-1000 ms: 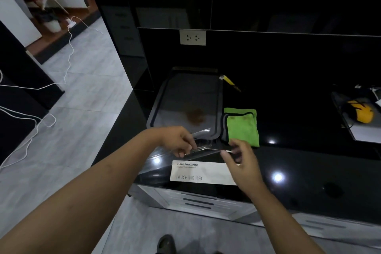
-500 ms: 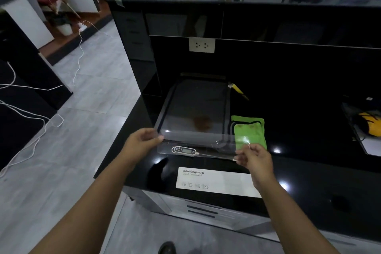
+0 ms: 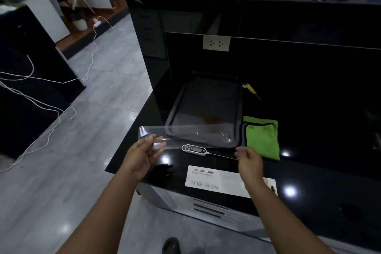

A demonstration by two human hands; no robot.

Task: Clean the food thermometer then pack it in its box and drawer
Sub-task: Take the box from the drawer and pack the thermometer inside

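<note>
I see a glossy black countertop [image 3: 309, 173], hard and mirror-like, with bright ceiling-light reflections on it. A dark rectangular tray [image 3: 206, 107] with rounded corners lies flat on it; a brownish smear marks its near part. Just right of the tray lies a folded green cloth [image 3: 262, 140], soft, fuzzy, dark-edged.

The food thermometer [image 3: 194, 149] lies on the counter between my hands: a small elongated white body with rounded ends, a grey rectangular display, and a thin straight metal probe running right toward my right hand. Its body sits just near the tray's front edge.

A clear plastic sleeve [image 3: 185, 136], thin, shiny and slightly creased, stretches from my left hand across the tray's near edge (whether the thermometer's body is inside it or just beside it, I cannot tell).

Left hand [image 3: 142, 154]: fingers loosely curled, pinching the sleeve's left end. Right hand [image 3: 248, 162]: fingers narrowly bent near the probe tip; actual contact I cannot tell.

A flat white box [image 3: 216, 180] with printed text and icons lies close to the counter's front edge, partly under my right wrist.
</note>
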